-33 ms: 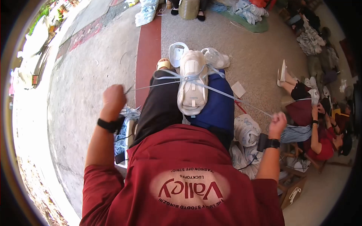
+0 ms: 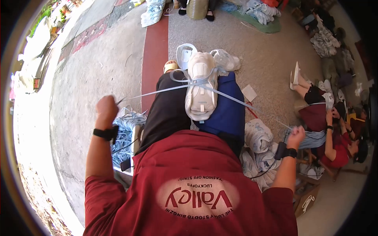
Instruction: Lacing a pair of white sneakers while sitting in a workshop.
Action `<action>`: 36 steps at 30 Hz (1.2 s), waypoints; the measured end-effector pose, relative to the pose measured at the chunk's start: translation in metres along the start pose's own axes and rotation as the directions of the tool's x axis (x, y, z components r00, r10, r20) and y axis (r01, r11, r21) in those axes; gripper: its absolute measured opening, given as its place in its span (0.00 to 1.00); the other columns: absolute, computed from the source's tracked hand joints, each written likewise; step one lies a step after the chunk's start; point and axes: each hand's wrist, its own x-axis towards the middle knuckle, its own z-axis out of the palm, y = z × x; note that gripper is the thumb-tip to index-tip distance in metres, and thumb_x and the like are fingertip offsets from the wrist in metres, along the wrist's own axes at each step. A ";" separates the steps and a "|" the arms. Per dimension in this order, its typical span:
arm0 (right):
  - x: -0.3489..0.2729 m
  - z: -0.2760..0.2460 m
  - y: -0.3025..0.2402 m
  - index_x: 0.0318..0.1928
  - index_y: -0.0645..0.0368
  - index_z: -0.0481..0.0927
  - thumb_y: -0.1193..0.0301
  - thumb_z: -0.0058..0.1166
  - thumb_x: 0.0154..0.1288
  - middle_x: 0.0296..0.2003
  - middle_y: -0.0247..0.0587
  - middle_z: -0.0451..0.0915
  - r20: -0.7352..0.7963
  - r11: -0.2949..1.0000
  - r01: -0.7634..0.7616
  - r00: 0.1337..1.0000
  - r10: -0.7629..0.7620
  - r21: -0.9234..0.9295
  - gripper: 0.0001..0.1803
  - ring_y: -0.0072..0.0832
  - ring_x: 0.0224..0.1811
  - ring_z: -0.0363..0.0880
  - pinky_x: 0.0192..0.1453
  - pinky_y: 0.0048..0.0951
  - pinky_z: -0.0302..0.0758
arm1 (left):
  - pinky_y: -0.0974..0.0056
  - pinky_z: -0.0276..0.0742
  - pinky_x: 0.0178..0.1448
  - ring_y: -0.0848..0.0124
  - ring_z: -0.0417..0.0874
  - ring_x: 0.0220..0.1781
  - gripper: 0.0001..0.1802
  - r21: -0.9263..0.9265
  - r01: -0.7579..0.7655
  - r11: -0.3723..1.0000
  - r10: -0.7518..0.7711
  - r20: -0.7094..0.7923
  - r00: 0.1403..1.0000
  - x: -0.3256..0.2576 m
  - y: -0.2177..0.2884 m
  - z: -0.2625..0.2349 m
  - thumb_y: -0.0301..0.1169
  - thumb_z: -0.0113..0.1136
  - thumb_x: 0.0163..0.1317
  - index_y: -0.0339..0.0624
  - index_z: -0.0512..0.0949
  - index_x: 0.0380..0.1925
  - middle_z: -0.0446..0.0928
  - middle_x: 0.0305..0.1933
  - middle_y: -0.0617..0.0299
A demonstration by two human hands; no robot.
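A cream-white sneaker (image 2: pixel 201 104) rests across my lap, between the black trouser leg and the blue one. Pale blue shoelace (image 2: pixel 232 97) crosses its middle, with a loop lying toward the left. My left hand (image 2: pixel 106 108) is closed on one lace end, out to the left above a white bin of blue laces (image 2: pixel 124 135). A thin dark tip sticks out beside its fingers; I cannot make out what it is. Out to the right, my right hand (image 2: pixel 296 135) pinches the other end. Both strands run taut and nearly straight from the shoe to my hands.
Beyond my knees are a pale shoe (image 2: pixel 225 60) and a white oval piece (image 2: pixel 185 56). White bundled shoes (image 2: pixel 258 137) lie by my right thigh. A co-worker (image 2: pixel 334 151) in dark red sits at the right. More shoe piles (image 2: pixel 262 11) lie at the back.
Both hands have moved farther apart, the left toward the left and the right toward the lower right. The lace loop on the shoe has become smaller.
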 end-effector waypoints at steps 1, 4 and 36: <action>0.007 -0.054 -0.022 0.21 0.51 0.59 0.76 0.38 0.61 0.16 0.26 0.52 -0.245 0.996 -0.039 0.969 0.017 -0.084 0.12 0.17 0.16 0.53 0.19 0.21 0.51 | 0.51 0.76 0.39 0.51 0.80 0.36 0.04 0.014 0.138 0.990 -0.139 0.055 0.989 -0.010 -0.047 0.012 0.26 0.56 0.47 0.39 0.78 0.23 0.78 0.31 0.47; 0.014 -0.140 -0.045 0.36 0.54 0.71 0.69 0.46 0.60 0.23 0.33 0.69 -0.356 0.972 -0.123 0.933 0.044 -0.202 0.05 0.23 0.21 0.67 0.21 0.22 0.61 | 0.53 0.75 0.47 0.50 0.79 0.44 0.08 0.071 0.447 0.892 -0.452 0.100 0.886 -0.052 -0.133 0.058 0.30 0.57 0.51 0.38 0.79 0.30 0.78 0.38 0.44; -0.115 0.333 0.111 0.26 0.62 0.79 0.73 0.55 0.57 0.21 0.23 0.71 0.751 0.876 -0.255 0.452 0.482 -0.409 0.06 0.11 0.23 0.64 0.30 0.14 0.60 | 0.74 0.71 0.38 0.80 0.73 0.32 0.09 -0.992 -0.060 -0.115 0.458 -0.107 0.883 0.030 0.208 -0.009 0.27 0.59 0.58 0.31 0.78 0.35 0.77 0.30 0.66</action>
